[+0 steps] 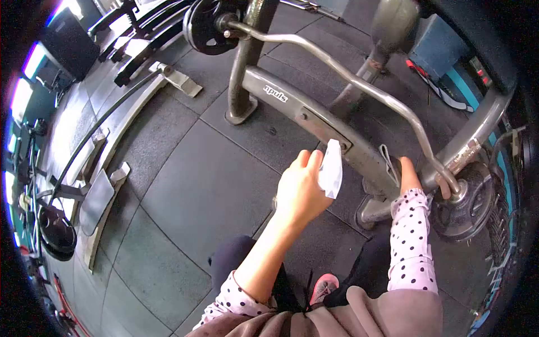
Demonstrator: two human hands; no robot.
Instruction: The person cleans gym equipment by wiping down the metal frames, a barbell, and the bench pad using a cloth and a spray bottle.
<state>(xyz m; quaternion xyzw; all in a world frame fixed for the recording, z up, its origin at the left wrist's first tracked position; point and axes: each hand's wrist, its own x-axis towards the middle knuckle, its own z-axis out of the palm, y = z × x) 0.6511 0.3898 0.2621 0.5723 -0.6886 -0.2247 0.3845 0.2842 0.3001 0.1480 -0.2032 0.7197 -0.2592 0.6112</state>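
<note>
My left hand [300,188] is closed around a white object [332,169], perhaps the head of a spray bottle; the hand covers the rest of it. It is held above the dark floor, in front of the grey metal beam [314,123] of a gym machine. On the right, my right hand [410,175] is at the beam's lower end with a folded grey cloth [389,166] in it. Its fingers are partly hidden by the cloth. A curved metal bar [359,81] passes above the beam and comes down just right of my right hand.
A weight plate [463,202] hangs at the bar's right end, with another black plate [213,25] at its upper left end. Benches and bars on a pale frame [120,135] stand at the left. A blue box [441,48] is at the upper right. My shoe [324,287] is below.
</note>
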